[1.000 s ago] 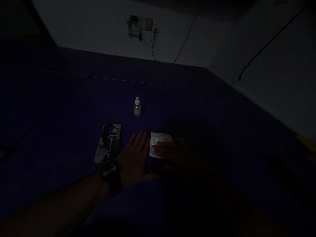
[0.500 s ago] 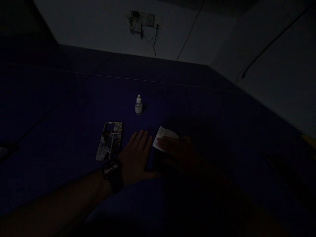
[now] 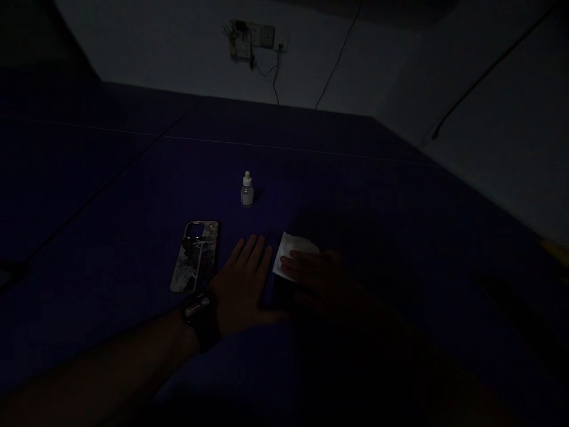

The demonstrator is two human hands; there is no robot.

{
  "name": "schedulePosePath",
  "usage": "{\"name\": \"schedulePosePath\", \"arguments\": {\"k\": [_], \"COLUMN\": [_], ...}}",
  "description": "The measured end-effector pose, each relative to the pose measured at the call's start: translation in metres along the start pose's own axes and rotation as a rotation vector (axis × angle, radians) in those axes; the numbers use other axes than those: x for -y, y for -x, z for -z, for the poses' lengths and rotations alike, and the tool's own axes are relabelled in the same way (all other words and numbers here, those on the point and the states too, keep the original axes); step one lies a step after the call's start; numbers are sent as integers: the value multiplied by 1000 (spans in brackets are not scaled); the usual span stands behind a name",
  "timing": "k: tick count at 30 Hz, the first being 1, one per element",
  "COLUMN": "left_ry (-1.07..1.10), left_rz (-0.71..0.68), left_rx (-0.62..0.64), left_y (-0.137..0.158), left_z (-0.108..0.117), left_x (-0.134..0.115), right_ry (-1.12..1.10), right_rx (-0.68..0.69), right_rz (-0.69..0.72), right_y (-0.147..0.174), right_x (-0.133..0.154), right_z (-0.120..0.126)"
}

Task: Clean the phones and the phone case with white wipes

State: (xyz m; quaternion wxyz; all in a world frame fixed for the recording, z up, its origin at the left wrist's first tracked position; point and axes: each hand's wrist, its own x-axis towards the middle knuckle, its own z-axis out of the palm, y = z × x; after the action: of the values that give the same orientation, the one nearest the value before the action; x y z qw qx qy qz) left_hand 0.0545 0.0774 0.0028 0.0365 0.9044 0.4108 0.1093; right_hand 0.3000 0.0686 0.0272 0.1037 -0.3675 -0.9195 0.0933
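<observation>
My left hand (image 3: 240,287) lies flat on the dark blue surface, fingers stretched out and thumb pointing right. It wears a black smartwatch (image 3: 198,305) at the wrist. Just left of it is a phone case (image 3: 194,261) with a printed picture and a camera cut-out. My right hand (image 3: 317,276) holds a folded white cloth or tissue (image 3: 288,246) under its fingers, pressed down beside my left fingertips. Below the cloth shows a very dark patch, too dim to make out. Beyond both hands a small clear dropper bottle (image 3: 247,194) with a white top stands upright.
The room is very dark. At the far wall are sockets (image 3: 253,37) with plugs and hanging cords (image 3: 276,77). A black cable (image 3: 484,80) runs down the right wall. A dim dark object (image 3: 13,270) lies at the left edge, and something yellowish (image 3: 555,252) at the right.
The view has shifted slightly, so everything sits a little farther left. My right hand and the cloth have barely moved; my left hand stays flat.
</observation>
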Motion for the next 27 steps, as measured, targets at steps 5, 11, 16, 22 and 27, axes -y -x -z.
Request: {"name": "schedulePosePath", "arguments": {"k": [5,11,16,22,27], "left_ry": [-4,8,-12,-18,-32], "left_rz": [8,6,8,11,-6], "left_rx": [-26,-7,15,29,-4], "left_y": [1,0,-1,-1,-1], "left_z": [-2,1,2,4,3], "left_x": [0,0,0,0,2], "right_ry": [-138,-19,-117,-95,-174], "right_rx": [77,45,65,51,47], "right_rz": [204,-33,135,-10,140], "right_y": [10,2,13,11,14], "right_x": [5,0,1,-2,-4], "right_z": [0,-1,2,1,9]}}
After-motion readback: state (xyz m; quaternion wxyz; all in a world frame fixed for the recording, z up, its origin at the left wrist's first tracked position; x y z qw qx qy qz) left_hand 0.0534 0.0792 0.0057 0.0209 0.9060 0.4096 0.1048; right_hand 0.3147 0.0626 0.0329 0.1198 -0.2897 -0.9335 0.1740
